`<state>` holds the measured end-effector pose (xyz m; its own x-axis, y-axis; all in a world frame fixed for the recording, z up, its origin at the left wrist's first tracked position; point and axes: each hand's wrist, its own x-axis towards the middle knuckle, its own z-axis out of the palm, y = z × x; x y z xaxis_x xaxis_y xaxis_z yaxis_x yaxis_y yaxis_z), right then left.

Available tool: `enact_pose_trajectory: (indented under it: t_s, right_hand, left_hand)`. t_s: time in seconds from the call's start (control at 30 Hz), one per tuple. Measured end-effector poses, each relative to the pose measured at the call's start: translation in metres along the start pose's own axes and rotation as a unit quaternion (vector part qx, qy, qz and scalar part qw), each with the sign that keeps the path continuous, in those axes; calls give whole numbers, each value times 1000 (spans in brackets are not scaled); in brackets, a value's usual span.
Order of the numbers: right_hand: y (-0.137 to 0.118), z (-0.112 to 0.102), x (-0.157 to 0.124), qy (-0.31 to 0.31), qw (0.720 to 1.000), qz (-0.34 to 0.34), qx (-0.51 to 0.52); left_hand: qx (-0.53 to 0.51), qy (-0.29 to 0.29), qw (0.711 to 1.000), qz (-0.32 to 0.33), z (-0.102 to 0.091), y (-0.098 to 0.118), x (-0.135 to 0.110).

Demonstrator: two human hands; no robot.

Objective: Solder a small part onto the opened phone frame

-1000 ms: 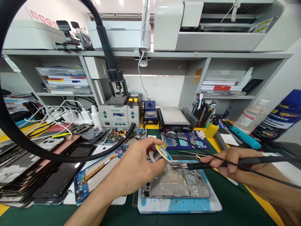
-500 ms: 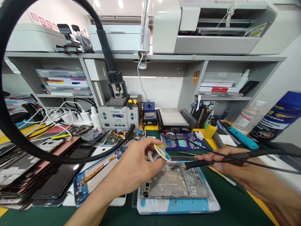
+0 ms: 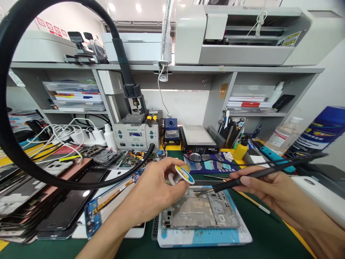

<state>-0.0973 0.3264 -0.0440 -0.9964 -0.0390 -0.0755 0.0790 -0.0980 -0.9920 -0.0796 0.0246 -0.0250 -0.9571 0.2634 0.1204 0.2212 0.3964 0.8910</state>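
A small spool of solder wire (image 3: 184, 175) is gripped between the thumb and fingers of my left hand (image 3: 159, 189), over the upper left part of a phone frame (image 3: 194, 212). Closed round the black handle of a soldering iron (image 3: 229, 184) is my right hand (image 3: 265, 187). The iron's metal tip reaches left to the frame's upper part, near a small yellowish spot; whether it touches cannot be made out. The silvery phone frame lies flat on a blue and white box (image 3: 210, 238). My left fingers partly cover the frame's top left.
A black hot-air hose (image 3: 5, 108) loops across the left side from the rework station (image 3: 136, 135). Stacked phone parts (image 3: 24, 201) lie at left. Behind are a small soldering station (image 3: 171, 131) and a hot plate (image 3: 201, 138). Bottles (image 3: 287, 135) and a spray can (image 3: 318, 131) stand right.
My right hand has turned, and the iron's rear end has risen while its tip stays at nearly the same spot. My left hand and the spool have barely moved.
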Motion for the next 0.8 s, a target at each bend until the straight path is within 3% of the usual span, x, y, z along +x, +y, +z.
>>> enact_pose_trajectory:
  t_s: [0.23, 0.8]
  right_hand:
    - [8, -5, 7, -17, 999, 22, 18]
    - [12, 1, 11, 9, 998, 46, 46]
  left_hand:
    - [-6, -9, 1000, -19, 0, 2, -1]
    - [-14, -12, 1000, -6, 2, 2, 0]
